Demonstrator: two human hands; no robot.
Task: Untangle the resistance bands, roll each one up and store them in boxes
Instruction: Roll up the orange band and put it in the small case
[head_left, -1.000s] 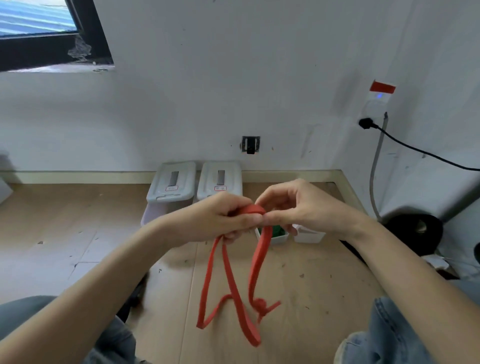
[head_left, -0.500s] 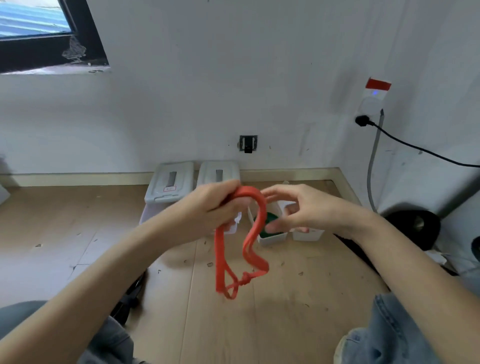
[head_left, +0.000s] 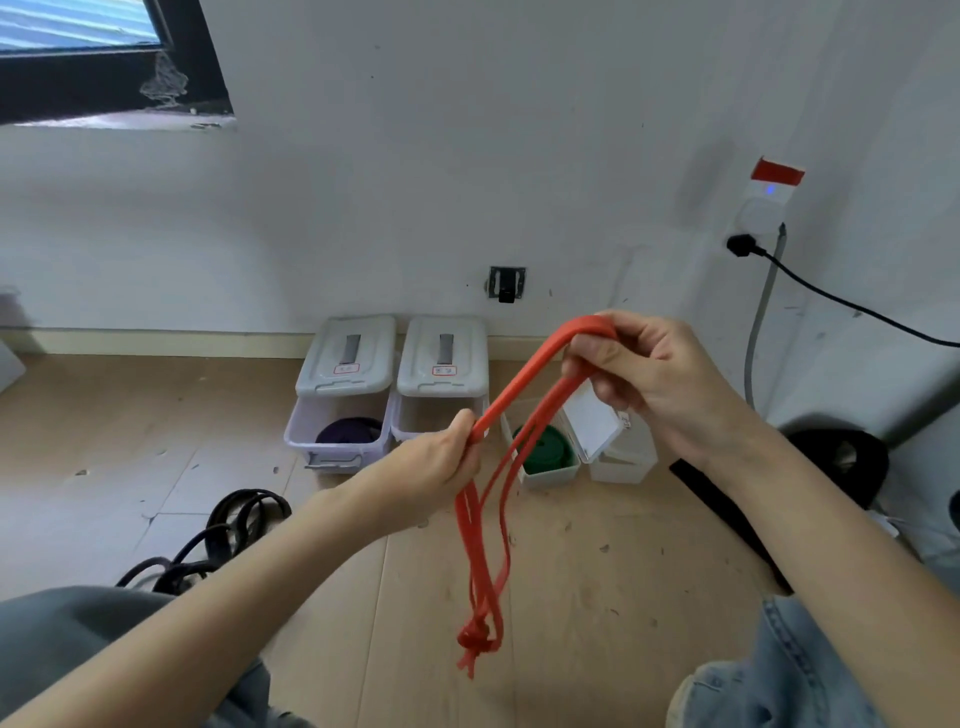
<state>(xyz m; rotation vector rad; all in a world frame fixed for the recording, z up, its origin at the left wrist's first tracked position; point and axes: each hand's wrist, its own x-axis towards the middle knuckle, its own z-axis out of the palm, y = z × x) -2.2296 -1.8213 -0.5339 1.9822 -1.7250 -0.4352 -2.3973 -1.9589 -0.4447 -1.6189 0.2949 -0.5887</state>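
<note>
A red resistance band (head_left: 524, 384) is held in the air between both hands. My right hand (head_left: 644, 379) grips its upper loop, fingers curled round it. Lower and to the left, my left hand (head_left: 441, 467) pinches the same band. From there several red strands hang down to a knot (head_left: 475, 642) above the floor. Four small boxes stand by the wall: one (head_left: 311, 439) with a purple band (head_left: 349, 431) inside, one open box (head_left: 415, 415) beside it, a box (head_left: 550, 475) with a rolled green band (head_left: 545, 452), and a white box (head_left: 623, 462) with its lid up.
A tangle of black bands (head_left: 218, 540) lies on the wooden floor at the left, near my left knee. A black cable (head_left: 841, 304) runs from a wall socket at the right. A dark round object (head_left: 841, 462) sits at the far right.
My right hand has taken hold of the band's top loop and lifted it up to the right. My left hand has dropped lower, and the band now hangs longer, the knot lower.
</note>
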